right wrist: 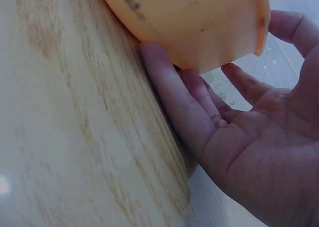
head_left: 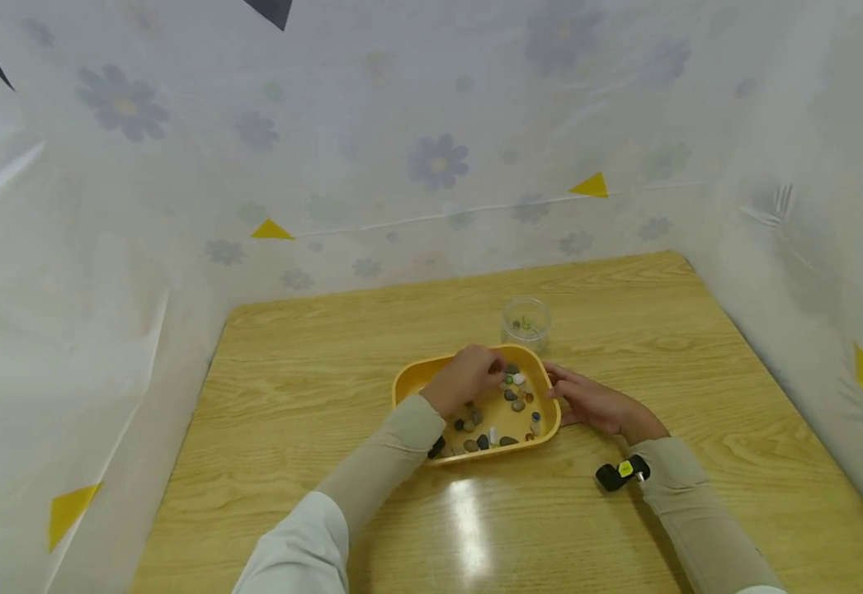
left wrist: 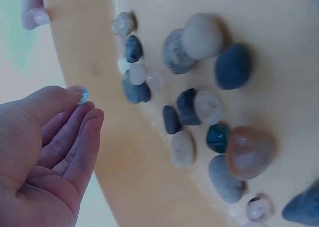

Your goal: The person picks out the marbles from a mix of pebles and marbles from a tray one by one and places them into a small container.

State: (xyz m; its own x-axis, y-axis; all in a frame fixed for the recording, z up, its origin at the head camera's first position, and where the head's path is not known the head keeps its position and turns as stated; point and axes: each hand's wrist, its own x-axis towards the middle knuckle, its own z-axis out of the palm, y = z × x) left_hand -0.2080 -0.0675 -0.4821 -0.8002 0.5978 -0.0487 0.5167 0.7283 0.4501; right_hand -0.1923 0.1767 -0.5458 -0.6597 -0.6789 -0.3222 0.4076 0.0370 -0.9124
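Observation:
A yellow plastic tub (head_left: 550,433) holding several pebbles (head_left: 516,396) and glassy stones rests on the wooden table. Over its far part, my left hand (head_left: 469,375) pinches a small shiny pale-blue glassy piece (left wrist: 83,95) between thumb and fingertips; most of that piece is covered. In the left wrist view, grey, white and brownish stones (left wrist: 250,152) lie along the tub floor, with a teal glassy stone (left wrist: 218,138) among them. My right hand (head_left: 598,404) touches the tub's right outer wall, its fingers fairly straight against the side in the right wrist view.
Just beyond the tub stands a round clear container (head_left: 525,322) with small greenish bits visible in it. Translucent plastic sheeting (head_left: 431,165) with flower prints encloses the table's back and sides. A black strapped device (head_left: 622,473) sits at the right wrist.

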